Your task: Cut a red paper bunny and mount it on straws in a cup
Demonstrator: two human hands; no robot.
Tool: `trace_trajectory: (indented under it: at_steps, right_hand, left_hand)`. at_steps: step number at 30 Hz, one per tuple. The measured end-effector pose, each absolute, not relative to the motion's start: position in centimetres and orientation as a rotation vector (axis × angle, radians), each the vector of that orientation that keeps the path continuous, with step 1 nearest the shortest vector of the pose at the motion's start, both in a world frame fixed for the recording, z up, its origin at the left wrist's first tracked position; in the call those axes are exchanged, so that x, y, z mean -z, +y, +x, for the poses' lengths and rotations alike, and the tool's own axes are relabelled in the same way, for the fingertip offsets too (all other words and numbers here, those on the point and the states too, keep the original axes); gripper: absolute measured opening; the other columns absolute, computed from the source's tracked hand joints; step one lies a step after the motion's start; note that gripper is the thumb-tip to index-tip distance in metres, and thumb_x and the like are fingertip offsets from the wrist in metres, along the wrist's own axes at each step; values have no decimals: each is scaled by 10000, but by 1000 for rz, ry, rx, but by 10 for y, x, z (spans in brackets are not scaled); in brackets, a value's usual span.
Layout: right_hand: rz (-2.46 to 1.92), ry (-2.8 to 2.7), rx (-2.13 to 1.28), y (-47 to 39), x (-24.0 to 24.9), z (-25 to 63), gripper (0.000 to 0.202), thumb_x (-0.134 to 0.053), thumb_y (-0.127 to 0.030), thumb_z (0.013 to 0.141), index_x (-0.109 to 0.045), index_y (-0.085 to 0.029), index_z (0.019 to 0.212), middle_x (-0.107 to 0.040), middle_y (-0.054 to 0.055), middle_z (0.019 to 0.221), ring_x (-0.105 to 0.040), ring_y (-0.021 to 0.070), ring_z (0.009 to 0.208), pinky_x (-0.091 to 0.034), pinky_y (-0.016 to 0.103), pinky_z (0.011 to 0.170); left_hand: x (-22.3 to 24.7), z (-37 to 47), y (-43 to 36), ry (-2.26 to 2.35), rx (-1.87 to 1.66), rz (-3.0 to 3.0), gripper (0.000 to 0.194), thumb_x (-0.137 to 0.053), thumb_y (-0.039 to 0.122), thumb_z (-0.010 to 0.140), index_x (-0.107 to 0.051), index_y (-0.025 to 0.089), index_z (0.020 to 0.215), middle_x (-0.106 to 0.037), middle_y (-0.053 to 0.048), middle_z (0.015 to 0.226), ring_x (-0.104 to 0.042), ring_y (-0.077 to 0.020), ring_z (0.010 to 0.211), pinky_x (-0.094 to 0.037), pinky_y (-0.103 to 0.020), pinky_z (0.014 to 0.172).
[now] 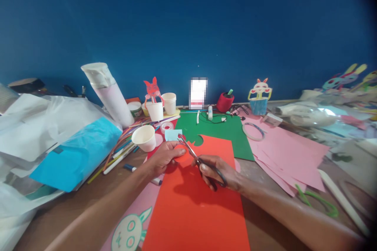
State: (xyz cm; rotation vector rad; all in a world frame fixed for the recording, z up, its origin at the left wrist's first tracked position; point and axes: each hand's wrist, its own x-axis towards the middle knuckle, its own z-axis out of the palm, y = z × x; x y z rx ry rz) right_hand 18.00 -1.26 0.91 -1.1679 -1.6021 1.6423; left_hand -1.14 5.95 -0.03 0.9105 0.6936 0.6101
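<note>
My right hand (212, 168) grips a pair of scissors (193, 152) with black handles, its blades pointing up and to the left. Between the fingers and thumb of my left hand (166, 155) is a small orange-red paper piece (183, 156), right beside the blades. Whether the blades are closed on the paper I cannot tell. Under both hands lies a large orange-red sheet (200, 215) with a notched far edge. A light blue paper scrap (173, 135) sits just beyond my left hand.
A green sheet (218, 125) lies behind, with pink sheets (282, 153) to the right. White paper cups (143, 138), a tape roll (167, 126) and several pens stand or lie left. A tall white bottle (108, 94) leans near blue paper (79, 153). A bunny cutout (128, 233) lies in front.
</note>
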Motion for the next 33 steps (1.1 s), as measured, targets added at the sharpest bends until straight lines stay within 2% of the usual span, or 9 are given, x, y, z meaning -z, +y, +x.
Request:
trace_trajectory:
  at_steps: [3, 15, 23, 27, 33]
  right_hand:
    - [-1161, -1599, -1652, -12, -8, 180, 446, -432, -543, 813, -518, -139, 980, -489, -52, 508, -468, 57, 369, -316, 151, 352]
    - [-1181, -1581, -1638, -12, -8, 179, 429, -447, -541, 804, -513, -148, 961, -486, -54, 498, -464, 61, 364, -300, 150, 341]
    - [-1161, -1579, -1574, -14, -13, 177, 362, -440, -498, 823, -497, -156, 926, -468, -60, 515, -460, 56, 383, -323, 151, 362]
    - [-1170, -1593, -1588, -15, -13, 177, 374, -438, -501, 825, -496, -154, 952, -469, -58, 515, -464, 59, 391, -335, 158, 375]
    - [-1151, -1582, -1628, -15, -13, 178, 393, -427, -511, 830, -488, -157, 989, -464, -56, 526, -481, 65, 409, -324, 153, 367]
  left_hand:
    - [0, -12, 60, 695, -606, 914, 159, -683, 231, 654, -609, 118, 736, -602, 6, 564, -530, -54, 427, -381, -143, 419]
    - [1, -12, 60, 759, -626, 940, 187, -669, 265, 667, -576, 126, 750, -554, 23, 565, -495, -50, 413, -344, -133, 373]
    - [1, -7, 56, 739, -622, 1010, 212, -614, 313, 723, -574, 106, 734, -606, -44, 588, -552, -96, 470, -364, -148, 362]
    - [2, -6, 56, 760, -689, 981, 166, -623, 268, 707, -551, 119, 711, -600, -21, 613, -533, -78, 442, -365, -153, 362]
    - [0, -7, 56, 770, -695, 1008, 147, -611, 241, 705, -509, 141, 669, -546, 23, 529, -471, -60, 389, -336, -152, 347]
